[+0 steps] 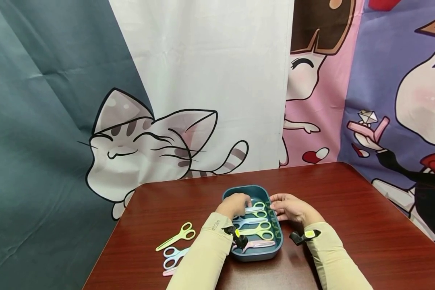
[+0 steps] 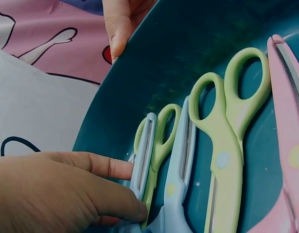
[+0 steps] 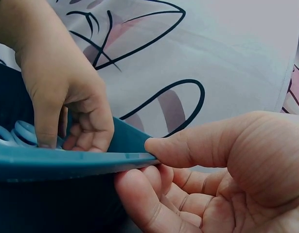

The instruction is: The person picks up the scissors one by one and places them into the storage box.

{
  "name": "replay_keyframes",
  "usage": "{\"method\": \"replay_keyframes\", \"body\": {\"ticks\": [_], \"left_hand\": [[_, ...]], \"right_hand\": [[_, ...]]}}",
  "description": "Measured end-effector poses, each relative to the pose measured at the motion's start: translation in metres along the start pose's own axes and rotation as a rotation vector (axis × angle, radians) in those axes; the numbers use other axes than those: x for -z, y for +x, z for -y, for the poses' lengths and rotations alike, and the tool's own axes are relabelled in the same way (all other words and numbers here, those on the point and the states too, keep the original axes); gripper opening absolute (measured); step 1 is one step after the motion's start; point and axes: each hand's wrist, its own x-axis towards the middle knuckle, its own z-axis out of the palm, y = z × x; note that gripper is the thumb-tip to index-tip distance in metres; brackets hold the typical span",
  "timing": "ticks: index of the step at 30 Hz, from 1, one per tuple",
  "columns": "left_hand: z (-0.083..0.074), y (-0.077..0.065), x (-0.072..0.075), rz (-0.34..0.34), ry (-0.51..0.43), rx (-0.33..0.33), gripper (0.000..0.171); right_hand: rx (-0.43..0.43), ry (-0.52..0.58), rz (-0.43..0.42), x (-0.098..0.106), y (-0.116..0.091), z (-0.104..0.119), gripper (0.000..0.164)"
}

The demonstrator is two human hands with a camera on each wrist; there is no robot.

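Note:
A dark teal tray (image 1: 262, 257) on the table holds several scissors lying side by side. Reaching inside its far part, my left hand (image 1: 235, 204) pinches light blue scissors (image 2: 143, 155) between thumb and fingers, beside green scissors (image 2: 161, 145). Nearer me in the tray lie another blue pair (image 2: 174, 194), a green pair (image 2: 226, 141) and a pink pair (image 2: 291, 97). My right hand (image 3: 207, 170) grips the tray's right rim, thumb on top and fingers below. Part of the left hand's grasp is hidden behind the tray wall in the right wrist view.
Left of the tray, yellow-green scissors (image 1: 177, 237) and blue scissors (image 1: 172, 257) lie on the reddish-brown table (image 1: 348, 209). A pink piece (image 1: 169, 272) shows beside my left sleeve, which covers the rest. A printed cloth (image 1: 210, 72) hangs behind the table.

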Motion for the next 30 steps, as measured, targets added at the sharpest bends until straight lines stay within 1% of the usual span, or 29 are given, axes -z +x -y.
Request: {"method": "replay_keyframes", "body": {"ticks": [3,6,9,10,13,15,17,20,21,23,25,27,29,30], "left_hand": [[0.002,-0.002,0.002,-0.006,-0.02,-0.01,0.03],[0.005,-0.003,0.008,-0.02,-0.06,-0.014,0.034],[0.009,-0.007,0.019,-0.061,-0.126,-0.026,0.034],[0.011,-0.01,0.023,-0.077,-0.154,-0.039,0.033],[0.019,-0.023,0.038,-0.135,-0.231,-0.084,0.03],[0.026,-0.035,0.046,-0.182,-0.27,-0.122,0.028],[0.033,-0.049,0.053,-0.249,-0.294,-0.154,0.027],[0.049,-0.072,0.056,-0.38,-0.307,-0.19,0.029],[0.056,-0.08,0.055,-0.424,-0.307,-0.188,0.029],[0.072,-0.095,0.051,-0.497,-0.303,-0.162,0.029],[0.088,-0.11,0.046,-0.538,-0.304,-0.126,0.029],[0.105,-0.122,0.039,-0.542,-0.297,-0.072,0.027],[0.121,-0.132,0.033,-0.519,-0.291,-0.014,0.027],[0.129,-0.136,0.031,-0.498,-0.29,0.026,0.027]], "right_hand": [[-0.004,0.001,-0.001,0.0,-0.001,0.0,0.036],[0.0,0.002,-0.002,-0.001,-0.001,0.0,0.037],[0.002,0.001,-0.004,-0.001,-0.001,0.0,0.036],[0.002,0.001,-0.005,-0.001,-0.001,0.0,0.036],[-0.001,0.001,-0.008,-0.001,-0.001,0.0,0.035],[-0.004,0.001,-0.012,-0.001,-0.001,0.0,0.035],[-0.005,0.002,-0.015,-0.001,-0.002,0.001,0.035],[-0.006,0.002,-0.018,-0.002,-0.002,0.001,0.035],[-0.007,0.001,-0.019,-0.002,-0.002,0.001,0.036],[-0.006,0.001,-0.02,-0.002,-0.002,0.002,0.036],[-0.004,-0.002,-0.018,-0.003,-0.002,0.002,0.036],[-0.004,-0.002,-0.016,-0.002,-0.002,0.002,0.035],[-0.003,-0.001,-0.014,-0.002,-0.002,0.002,0.035],[-0.002,-0.003,-0.013,-0.001,-0.001,0.002,0.035]]}}
